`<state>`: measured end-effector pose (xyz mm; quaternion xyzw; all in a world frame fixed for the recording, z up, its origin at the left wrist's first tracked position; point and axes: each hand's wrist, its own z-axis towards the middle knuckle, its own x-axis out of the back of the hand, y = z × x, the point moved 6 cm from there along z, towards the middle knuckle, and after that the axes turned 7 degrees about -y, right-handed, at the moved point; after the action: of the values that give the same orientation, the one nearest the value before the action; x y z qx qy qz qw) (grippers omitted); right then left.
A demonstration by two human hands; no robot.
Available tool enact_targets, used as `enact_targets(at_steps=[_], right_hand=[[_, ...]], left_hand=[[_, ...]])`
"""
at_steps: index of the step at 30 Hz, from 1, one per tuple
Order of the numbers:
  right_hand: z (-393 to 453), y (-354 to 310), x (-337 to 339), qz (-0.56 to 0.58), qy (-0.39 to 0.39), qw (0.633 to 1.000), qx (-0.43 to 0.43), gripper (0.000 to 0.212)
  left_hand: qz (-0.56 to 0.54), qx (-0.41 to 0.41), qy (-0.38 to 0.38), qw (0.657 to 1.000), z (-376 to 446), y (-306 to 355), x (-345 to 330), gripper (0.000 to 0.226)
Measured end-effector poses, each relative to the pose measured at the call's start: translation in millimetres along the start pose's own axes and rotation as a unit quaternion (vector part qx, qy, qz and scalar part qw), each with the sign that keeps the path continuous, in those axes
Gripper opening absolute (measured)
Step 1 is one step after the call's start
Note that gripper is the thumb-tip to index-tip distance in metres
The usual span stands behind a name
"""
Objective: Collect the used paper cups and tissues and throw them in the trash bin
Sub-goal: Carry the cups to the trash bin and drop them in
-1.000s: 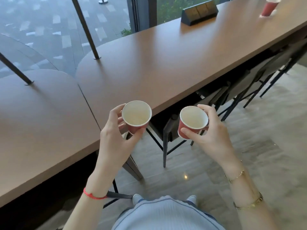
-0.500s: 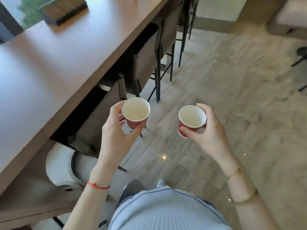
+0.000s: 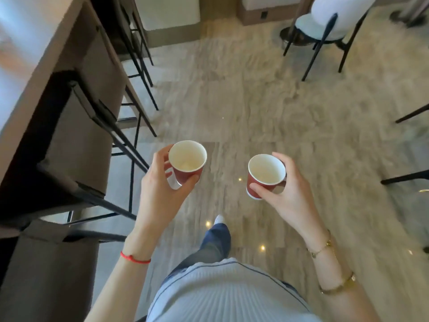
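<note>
I carry two small red paper cups with white insides, both upright over the floor in front of me. My left hand [image 3: 160, 191] grips the left cup [image 3: 187, 162] around its lower wall, thumb on the near side. My right hand [image 3: 282, 196] holds the right cup [image 3: 264, 175] the same way, thumb across its front and fingers behind it. Both cups look nearly empty. No tissue and no trash bin is in view.
The long brown table [image 3: 34, 73] runs along my left, with dark bar stools [image 3: 76, 145] tucked under it. A white chair with black legs [image 3: 329, 26] stands at the back right. More black chair legs [image 3: 408, 177] poke in from the right. Beige marbled floor [image 3: 232, 101] lies ahead.
My view has swung right, away from the table top and toward the open floor. One foot is stepped forward. Both hands keep their cups in the same grip.
</note>
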<state>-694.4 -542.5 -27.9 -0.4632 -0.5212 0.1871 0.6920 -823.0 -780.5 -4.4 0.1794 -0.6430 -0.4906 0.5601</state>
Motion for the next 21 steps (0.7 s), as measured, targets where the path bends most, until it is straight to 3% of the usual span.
enact_targets(at_steps=[10, 21], right_hand=[[136, 42, 82, -0.014, 0.150, 0.986, -0.075, 0.075], [222, 128, 176, -0.008, 0.270, 0.947, -0.171, 0.074]], left_hand=[[-0.032, -0.118, -0.136, 0.983, 220, 56, -104, 0.066], [-0.041, -0.174, -0.268, 0.947, 377, 119, -257, 0.068]])
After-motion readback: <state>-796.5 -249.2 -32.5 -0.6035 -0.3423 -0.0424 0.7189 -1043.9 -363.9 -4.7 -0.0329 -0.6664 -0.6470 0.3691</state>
